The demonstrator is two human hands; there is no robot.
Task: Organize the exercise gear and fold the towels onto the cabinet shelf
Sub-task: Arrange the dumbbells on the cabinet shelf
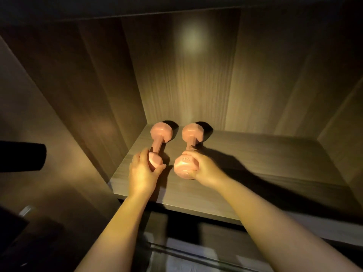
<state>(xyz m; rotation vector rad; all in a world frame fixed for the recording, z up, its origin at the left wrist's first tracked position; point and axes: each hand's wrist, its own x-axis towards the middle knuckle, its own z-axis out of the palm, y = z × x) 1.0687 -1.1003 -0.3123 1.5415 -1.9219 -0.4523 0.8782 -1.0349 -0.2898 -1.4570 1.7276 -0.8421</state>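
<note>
1. Head view, the only view. The cabinet shelf (255,173) is lying under a warm spot of light, with wood-grain walls rising at its back and left edges.
2. Two pink dumbbells are lying on the shelf near its back-left corner, side by side and apart. Their handles are running roughly from front edge to back edge.
3. The left dumbbell (158,146) is sitting just beside the shelf's left edge, its far head close to the back wall.
4. The right dumbbell (182,165) is lying beside it, toward the middle of the shelf, its near head tilted slightly outward.
5. The left hand (142,169) is grasping the left dumbbell, fingers and thumb curling round the near head.
6. The right hand (203,167) is grasping the right dumbbell the same way, fingers wrapping over the top of the near head.
7. Judgement: holding each by the near head is letting the person nudge the pair square and parallel. Tucking them into the corner is probably leaving the rest of the shelf for folded towels.
8. No towels are showing in this view.
9. A dark cylinder-shaped object (21,157) is jutting in beyond the left edge; cannot tell what it is.
</note>
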